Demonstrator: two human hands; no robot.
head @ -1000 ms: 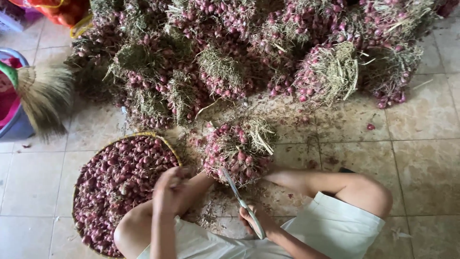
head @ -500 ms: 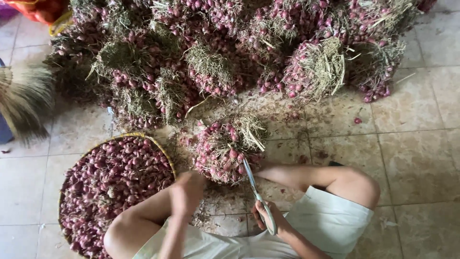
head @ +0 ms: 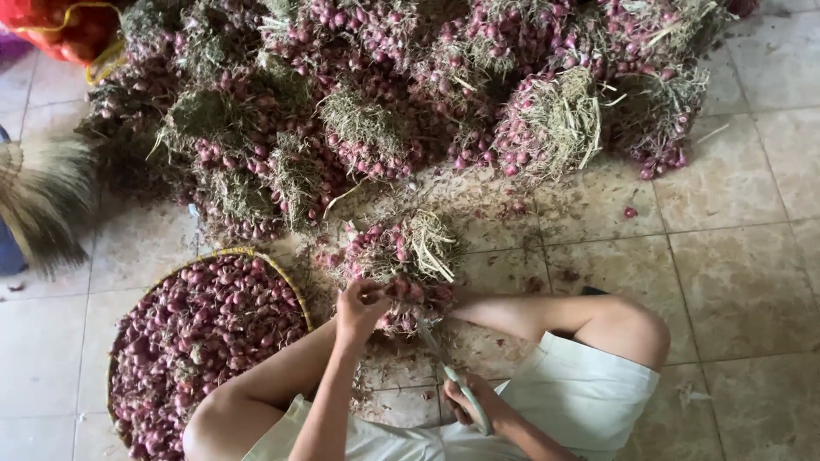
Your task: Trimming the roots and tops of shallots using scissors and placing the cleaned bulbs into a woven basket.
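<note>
The left hand (head: 360, 306) pinches the near edge of a shallot bunch (head: 401, 256) lying on the tiled floor (head: 735, 282), just right of the round woven basket (head: 256, 256) filled with loose shallots. The right hand (head: 474, 403), nearer the person than the bunch, is clamped on a knife (head: 444, 363) whose blade points toward it. Behind the bunch lies a large heap of bundled shallots (head: 401, 94).

Straw broom (head: 38, 201) at left, red mesh sack (head: 64, 26) top left — pale floor tiles (head: 743, 282) throughout.
</note>
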